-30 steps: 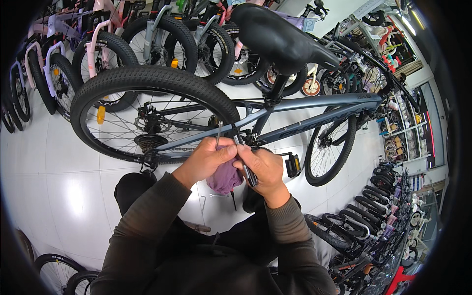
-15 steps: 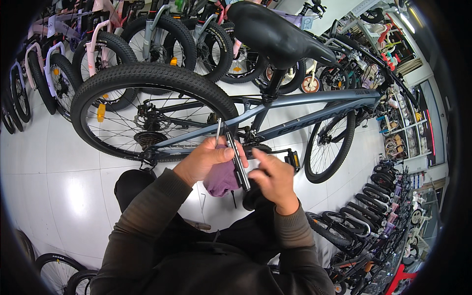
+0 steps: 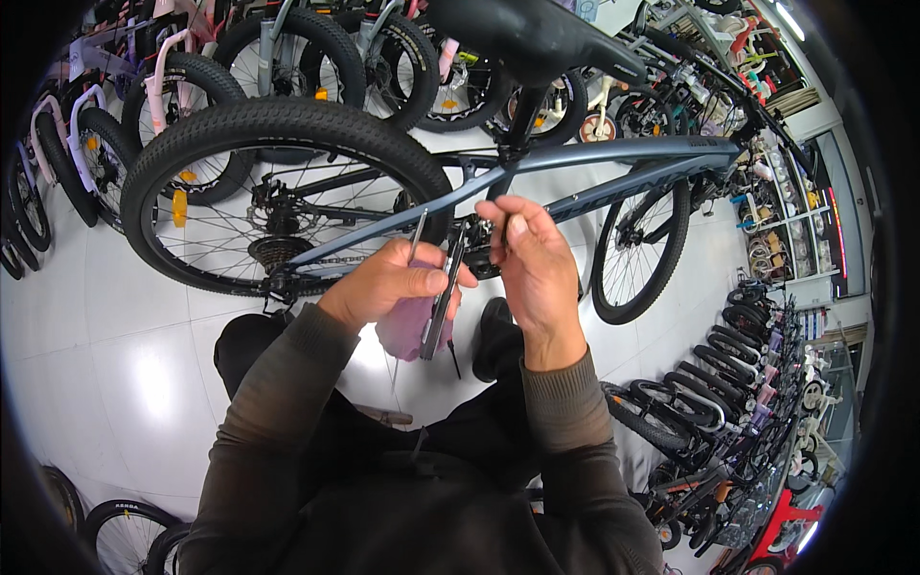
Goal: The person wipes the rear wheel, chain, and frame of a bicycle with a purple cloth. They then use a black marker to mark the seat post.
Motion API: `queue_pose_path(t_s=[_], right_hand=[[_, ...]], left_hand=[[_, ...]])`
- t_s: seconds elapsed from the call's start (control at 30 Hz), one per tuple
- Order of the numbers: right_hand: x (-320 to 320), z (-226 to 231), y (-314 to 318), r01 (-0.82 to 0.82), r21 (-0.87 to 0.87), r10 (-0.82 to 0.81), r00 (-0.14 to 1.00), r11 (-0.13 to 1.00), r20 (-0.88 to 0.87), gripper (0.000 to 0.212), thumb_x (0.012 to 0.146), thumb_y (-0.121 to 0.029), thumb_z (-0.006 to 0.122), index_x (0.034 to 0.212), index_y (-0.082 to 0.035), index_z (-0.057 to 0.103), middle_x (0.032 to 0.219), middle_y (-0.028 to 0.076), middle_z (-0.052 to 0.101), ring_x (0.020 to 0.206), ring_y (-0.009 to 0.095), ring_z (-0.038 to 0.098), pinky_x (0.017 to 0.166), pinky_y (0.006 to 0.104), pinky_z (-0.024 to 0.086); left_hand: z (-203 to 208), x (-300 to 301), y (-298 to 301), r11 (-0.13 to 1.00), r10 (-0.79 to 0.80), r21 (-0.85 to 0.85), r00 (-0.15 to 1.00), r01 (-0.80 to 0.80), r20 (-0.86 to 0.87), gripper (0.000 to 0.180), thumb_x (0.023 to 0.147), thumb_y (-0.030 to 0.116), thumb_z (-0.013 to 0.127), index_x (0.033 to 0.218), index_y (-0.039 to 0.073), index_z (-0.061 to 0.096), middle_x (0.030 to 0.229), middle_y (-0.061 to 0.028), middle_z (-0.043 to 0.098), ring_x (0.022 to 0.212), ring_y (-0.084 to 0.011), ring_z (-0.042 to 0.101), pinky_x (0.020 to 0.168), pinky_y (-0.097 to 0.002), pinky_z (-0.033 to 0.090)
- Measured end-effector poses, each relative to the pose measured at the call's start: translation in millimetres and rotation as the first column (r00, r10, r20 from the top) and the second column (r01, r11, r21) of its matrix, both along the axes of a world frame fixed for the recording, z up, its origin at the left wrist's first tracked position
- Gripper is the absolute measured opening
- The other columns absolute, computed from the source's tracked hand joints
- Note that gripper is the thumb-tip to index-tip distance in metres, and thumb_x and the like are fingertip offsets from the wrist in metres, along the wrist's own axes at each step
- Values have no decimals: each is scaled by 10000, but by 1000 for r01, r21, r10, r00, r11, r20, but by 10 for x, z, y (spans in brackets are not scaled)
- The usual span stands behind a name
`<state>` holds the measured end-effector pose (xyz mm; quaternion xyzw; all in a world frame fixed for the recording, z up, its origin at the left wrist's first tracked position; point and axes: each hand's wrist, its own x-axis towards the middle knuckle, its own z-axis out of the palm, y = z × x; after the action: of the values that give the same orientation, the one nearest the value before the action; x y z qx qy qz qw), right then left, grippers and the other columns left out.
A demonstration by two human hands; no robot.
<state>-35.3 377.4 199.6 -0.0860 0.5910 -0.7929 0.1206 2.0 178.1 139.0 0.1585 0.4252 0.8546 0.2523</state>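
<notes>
My left hand (image 3: 393, 283) is closed around a slim black-and-silver bar-shaped tool (image 3: 443, 302), its exact kind unclear. A thin metal rod (image 3: 419, 235) sticks up from the same grip, and a crumpled purple cloth (image 3: 402, 328) hangs beneath the fingers. To the right of the tool, apart from it, my right hand (image 3: 535, 254) is raised with fingers curled toward the thumb; whatever they pinch is too small to make out. Just beyond both hands stands a blue-grey bicycle (image 3: 604, 153), its rear wheel (image 3: 287, 115) at the left and its black saddle (image 3: 537, 43) above.
A row of bicycles with pink and grey forks (image 3: 273, 57) lines the far side. More bicycles (image 3: 709, 383) stand closely packed at the right, below shelves (image 3: 786, 225). Loose wheels (image 3: 125, 532) show at the lower left. White tiled floor (image 3: 144, 355) lies underneath.
My right hand has moved up and away from the tool's lower end, its fingers turning upward. The left hand has shifted slightly left and up with the tool, rod and cloth.
</notes>
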Motion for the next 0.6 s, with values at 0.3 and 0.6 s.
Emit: queue_pose_path(t_s=[0.3, 0.6], right_hand=[[-86, -91, -92, 20, -120, -7, 994, 993, 112, 285, 989, -123, 609, 1245, -1, 599, 1071, 95, 663, 859, 160, 628, 767, 290, 548], [17, -144, -4, 0, -78, 10, 992, 997, 123, 257, 978, -88, 582, 1220, -3, 601, 1041, 100, 659, 875, 193, 676, 754, 320, 581]], left_hand=[[-54, -35, -1, 999, -13, 53, 1000, 13, 11, 397, 941, 307, 664, 1107, -53, 637, 851, -120, 698, 731, -190, 694, 699, -315, 575], [-68, -58, 36, 987, 103, 114, 988, -116, 114, 328, 987, 294, 600, 1075, -21, 618, 903, -114, 694, 782, -147, 670, 734, -278, 560]])
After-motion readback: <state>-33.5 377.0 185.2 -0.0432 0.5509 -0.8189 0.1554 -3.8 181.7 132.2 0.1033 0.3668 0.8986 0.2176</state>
